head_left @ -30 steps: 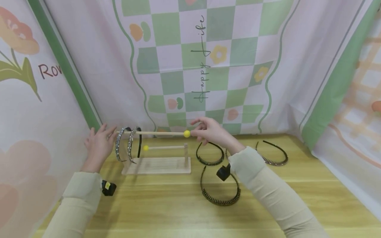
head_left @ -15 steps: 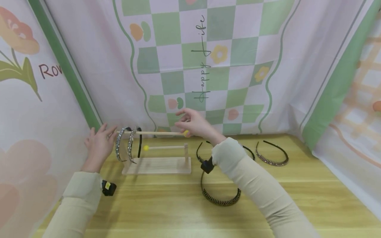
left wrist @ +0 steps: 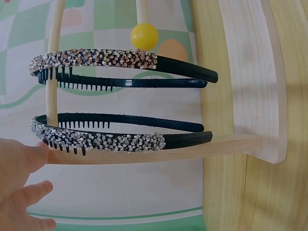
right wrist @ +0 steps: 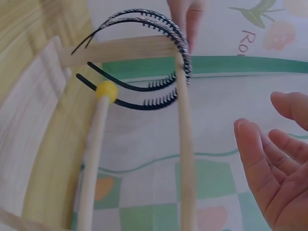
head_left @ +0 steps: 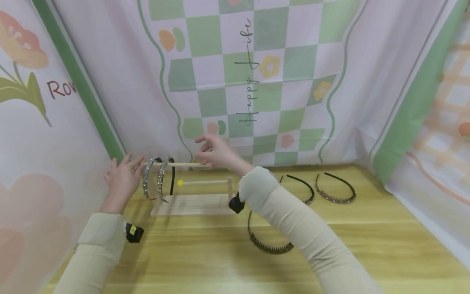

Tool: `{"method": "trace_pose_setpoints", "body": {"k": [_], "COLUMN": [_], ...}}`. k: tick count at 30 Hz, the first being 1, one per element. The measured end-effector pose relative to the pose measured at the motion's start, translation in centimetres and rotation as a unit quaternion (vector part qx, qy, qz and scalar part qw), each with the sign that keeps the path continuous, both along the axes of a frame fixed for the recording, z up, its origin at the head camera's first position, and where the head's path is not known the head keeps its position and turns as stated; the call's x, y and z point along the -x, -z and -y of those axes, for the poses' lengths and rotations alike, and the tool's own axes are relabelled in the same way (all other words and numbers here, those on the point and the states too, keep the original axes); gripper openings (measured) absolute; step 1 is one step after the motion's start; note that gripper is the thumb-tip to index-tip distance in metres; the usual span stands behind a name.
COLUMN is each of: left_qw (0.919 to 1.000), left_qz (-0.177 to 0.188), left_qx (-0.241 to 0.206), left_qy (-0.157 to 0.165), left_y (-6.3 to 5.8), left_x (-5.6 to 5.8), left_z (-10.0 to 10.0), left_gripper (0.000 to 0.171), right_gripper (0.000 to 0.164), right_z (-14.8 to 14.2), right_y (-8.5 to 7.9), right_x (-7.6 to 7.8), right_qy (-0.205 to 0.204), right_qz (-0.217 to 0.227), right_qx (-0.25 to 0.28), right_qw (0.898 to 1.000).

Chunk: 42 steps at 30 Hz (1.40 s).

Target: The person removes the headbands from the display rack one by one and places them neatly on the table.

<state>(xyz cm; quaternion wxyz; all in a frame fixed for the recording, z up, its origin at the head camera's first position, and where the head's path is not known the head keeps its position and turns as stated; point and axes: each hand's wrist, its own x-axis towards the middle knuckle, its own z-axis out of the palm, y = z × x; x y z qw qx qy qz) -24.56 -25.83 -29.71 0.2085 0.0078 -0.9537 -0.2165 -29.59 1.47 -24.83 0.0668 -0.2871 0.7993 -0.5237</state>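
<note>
Two rhinestone-covered black headbands with comb teeth hang at the left end of the wooden rack's upper rod (head_left: 189, 164): an outer headband (left wrist: 101, 140) and an inner headband (left wrist: 96, 58). My left hand (head_left: 124, 179) touches the top of the rack's left post (left wrist: 144, 155), its fingers spread. My right hand (head_left: 216, 152) is over the upper rod, right of the headbands; in the right wrist view its fingers (right wrist: 252, 149) are apart from the rod with nothing between them. The right forearm hides the rod's yellow end ball in the head view.
A lower rod with a yellow ball (head_left: 180, 183) juts left from the rack's right post (head_left: 230, 190), above the wooden base (head_left: 198, 204). Right of it on the table lie toothed headbands: a near one (head_left: 271, 248), a back one (head_left: 306, 185) and a far-right one (head_left: 339, 200).
My right hand has let go of the yellow ball at the upper rod's right end and moved left along the rod towards the hanging headbands. The left hand has stayed at the post.
</note>
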Motion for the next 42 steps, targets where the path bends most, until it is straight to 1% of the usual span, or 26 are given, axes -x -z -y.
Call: {"method": "trace_pose_setpoints", "body": {"k": [12, 14, 19, 24, 29, 34, 38, 42], "left_qw": [1.0, 1.0, 1.0, 1.0, 1.0, 0.9999, 0.9999, 0.9999], "left_qz": [0.008, 0.008, 0.005, 0.003, -0.003, -0.004, -0.002, 0.002], "left_qx": [0.001, 0.001, 0.002, 0.002, 0.004, 0.008, 0.009, 0.01], "left_qy": [-0.003, -0.003, -0.003, -0.003, -0.005, -0.006, -0.005, -0.006], "left_y": [0.1, 0.1, 0.2, 0.2, 0.2, 0.2, 0.2, 0.2], "left_x": [0.2, 0.2, 0.2, 0.1, 0.1, 0.1, 0.1, 0.1], "left_z": [0.1, 0.0, 0.0, 0.0, 0.0, 0.1, 0.1, 0.1], "left_gripper": [0.04, 0.039, 0.039, 0.038, 0.037, 0.037, 0.037, 0.037], "right_gripper": [0.058, 0.06, 0.06, 0.059, 0.063, 0.069, 0.069, 0.068], "right_z": [3.3, 3.9, 5.4, 6.5, 7.4, 8.4, 9.0, 9.5], "right_y": [1.3, 1.5, 2.4, 3.5, 4.3, 5.0, 5.5, 5.8], "right_x": [-0.3, -0.3, -0.4, -0.9, -1.4, -1.5, -1.6, -1.7], "right_qy": [-0.011, -0.012, -0.021, -0.03, -0.02, -0.012, -0.011, -0.008], "right_qz": [0.012, 0.008, 0.021, 0.048, 0.057, 0.079, 0.096, 0.122], "right_qx": [-0.003, -0.005, -0.002, 0.018, 0.039, 0.062, 0.084, 0.118], "right_qw": [1.0, 1.0, 1.0, 0.998, 0.997, 0.995, 0.992, 0.985]}}
